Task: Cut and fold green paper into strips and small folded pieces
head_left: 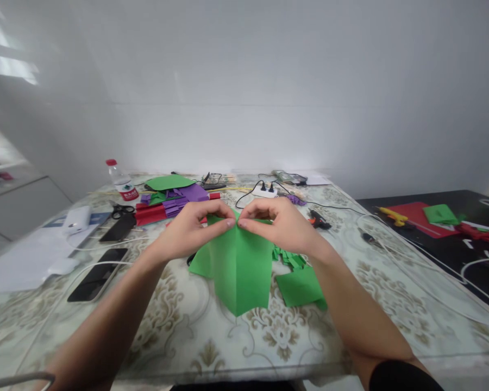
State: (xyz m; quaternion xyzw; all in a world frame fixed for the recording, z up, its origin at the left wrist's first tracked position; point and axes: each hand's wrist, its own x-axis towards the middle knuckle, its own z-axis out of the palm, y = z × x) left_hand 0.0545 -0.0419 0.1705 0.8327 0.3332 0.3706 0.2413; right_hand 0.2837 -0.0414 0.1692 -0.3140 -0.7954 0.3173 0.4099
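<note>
A green sheet of paper [250, 271] with a crease down its middle hangs upright from my fingertips above the table. My left hand [195, 228] pinches its top edge just left of the crease. Thumb against fingers, my right hand [279, 222] grips the same edge on the other side, the two hands almost touching. Behind the sheet, to the left, part of another green piece [201, 263] shows. By my right wrist lie green paper scraps [293, 259] and a flat green piece [299, 287].
A bottle [122, 182], scissors [122, 210] and a phone [98, 275] are on the left. Red and purple paper [175, 203] is piled behind. A power strip [264, 190] trails cables. A black table [375, 203] on the right holds more paper.
</note>
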